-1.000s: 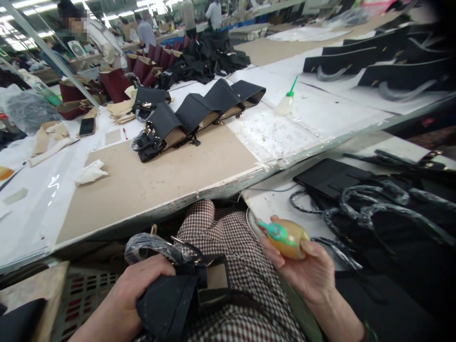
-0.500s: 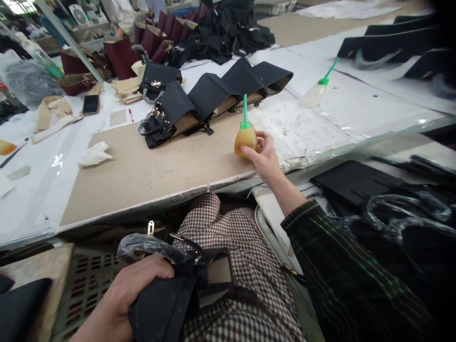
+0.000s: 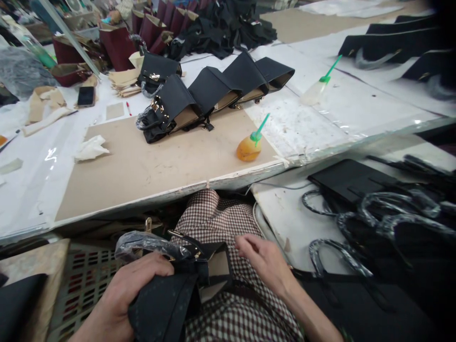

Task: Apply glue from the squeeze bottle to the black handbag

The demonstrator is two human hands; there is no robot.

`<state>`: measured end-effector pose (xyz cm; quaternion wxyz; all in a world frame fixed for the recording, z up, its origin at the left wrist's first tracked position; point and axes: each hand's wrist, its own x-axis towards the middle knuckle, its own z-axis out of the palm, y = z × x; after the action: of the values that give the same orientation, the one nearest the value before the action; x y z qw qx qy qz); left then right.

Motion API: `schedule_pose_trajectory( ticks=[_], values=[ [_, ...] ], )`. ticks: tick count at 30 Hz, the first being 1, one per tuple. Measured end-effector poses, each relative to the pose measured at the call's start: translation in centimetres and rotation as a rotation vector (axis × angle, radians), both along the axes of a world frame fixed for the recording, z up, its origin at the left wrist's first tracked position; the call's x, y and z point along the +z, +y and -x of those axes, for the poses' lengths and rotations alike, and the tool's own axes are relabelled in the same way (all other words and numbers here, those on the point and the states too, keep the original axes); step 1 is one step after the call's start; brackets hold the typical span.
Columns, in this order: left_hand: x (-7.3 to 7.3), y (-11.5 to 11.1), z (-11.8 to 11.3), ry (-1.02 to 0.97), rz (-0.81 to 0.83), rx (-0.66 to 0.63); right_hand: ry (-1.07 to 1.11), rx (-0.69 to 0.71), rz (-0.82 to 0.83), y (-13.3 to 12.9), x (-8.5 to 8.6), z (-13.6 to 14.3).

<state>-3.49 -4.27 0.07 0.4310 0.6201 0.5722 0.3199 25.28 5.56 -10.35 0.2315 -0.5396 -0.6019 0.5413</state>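
Note:
On my lap, my left hand (image 3: pixel 131 289) grips a small black bag (image 3: pixel 167 299) whose handle is wrapped in clear plastic. The bag's beige inside faces right. My right hand (image 3: pixel 265 261) hovers over the checked cloth to the right of the bag, fingers curled in, and I cannot make out anything in them. Near the table's front edge, a squeeze bottle (image 3: pixel 248 149) with amber liquid and a green nozzle stands tilted on the beige board (image 3: pixel 142 175). Behind it, several black bags (image 3: pixel 213 90) lie in a row.
Another green-tipped bottle (image 3: pixel 317 91) is on the white table further right. Black bags with wrapped handles (image 3: pixel 352 180) fill the right side. Maroon bags (image 3: pixel 117 47), a phone (image 3: pixel 86 96) and crumpled tissue (image 3: pixel 90 148) are at left. A plastic crate (image 3: pixel 85 280) stands lower left.
My right hand has let go of the amber bottle and come back down beside the bag on my lap. The bottle now leans with its nozzle to the right. My left hand keeps its grip.

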Motion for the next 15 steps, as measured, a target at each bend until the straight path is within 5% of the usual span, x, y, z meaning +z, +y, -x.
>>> schedule_pose_trajectory(
  ticks=[6, 15],
  values=[
    [0.2, -0.3, -0.3, 0.018, -0.006, 0.019, 0.282, 0.032, 0.354, -3.7, -2.8, 2.7],
    [0.3, 0.0, 1.2, 0.109, -0.057, 0.11, 0.437, -0.163, 0.433, -4.7, -2.4, 3.6]
  ],
)
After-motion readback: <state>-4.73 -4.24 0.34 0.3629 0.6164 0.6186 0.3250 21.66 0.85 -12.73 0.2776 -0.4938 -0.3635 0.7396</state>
